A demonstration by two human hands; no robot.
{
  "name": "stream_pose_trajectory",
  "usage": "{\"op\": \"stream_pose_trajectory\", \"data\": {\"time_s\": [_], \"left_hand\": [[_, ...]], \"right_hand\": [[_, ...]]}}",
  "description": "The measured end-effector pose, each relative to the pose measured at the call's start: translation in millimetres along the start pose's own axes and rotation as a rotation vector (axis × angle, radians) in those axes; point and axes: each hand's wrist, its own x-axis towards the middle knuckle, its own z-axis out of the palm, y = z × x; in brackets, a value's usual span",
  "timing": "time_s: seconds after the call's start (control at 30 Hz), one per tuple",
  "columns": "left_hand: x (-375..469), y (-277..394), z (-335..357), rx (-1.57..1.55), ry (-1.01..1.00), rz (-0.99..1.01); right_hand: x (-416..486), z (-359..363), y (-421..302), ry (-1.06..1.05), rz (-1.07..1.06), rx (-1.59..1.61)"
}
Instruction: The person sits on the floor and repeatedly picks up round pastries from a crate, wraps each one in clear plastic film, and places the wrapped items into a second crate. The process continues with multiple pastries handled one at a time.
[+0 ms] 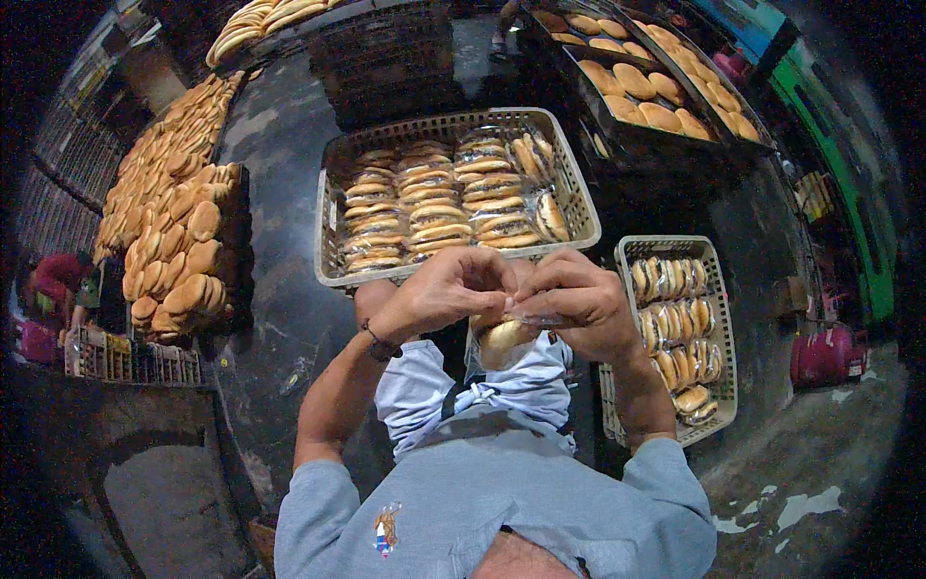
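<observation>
My left hand point(463, 289) and my right hand point(579, 300) meet at the neck of a clear plastic bag, both pinching it between thumb and fingers. A bread bun point(505, 339) hangs inside the bag, just above my lap. Right beyond my hands stands a plastic crate point(463, 118) with rows of bagged, dark-filled buns point(438, 213). To the right, a second plastic crate point(729, 347) holds more bagged buns point(676, 322). The bag's gathered top is mostly hidden by my fingers.
Loose buns point(173, 239) lie heaped on a surface at the left. Trays of buns point(644, 94) stand at the upper right, and long loaves point(268, 18) at the top. A person in red point(58, 289) bends over a slatted crate point(108, 354) at the far left. A red gas cylinder point(825, 354) is far right.
</observation>
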Motion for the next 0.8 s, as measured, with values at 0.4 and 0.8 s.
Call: {"op": "stream_pose_trajectory", "data": {"time_s": [0.4, 0.8], "left_hand": [[-9, 4, 34, 0.783, 0.448, 0.327], [4, -1, 51, 0.245, 0.514, 0.313]], "right_hand": [[-10, -2, 21, 0.261, 0.452, 0.393], [-7, -5, 6, 0.188, 0.193, -0.125]]}}
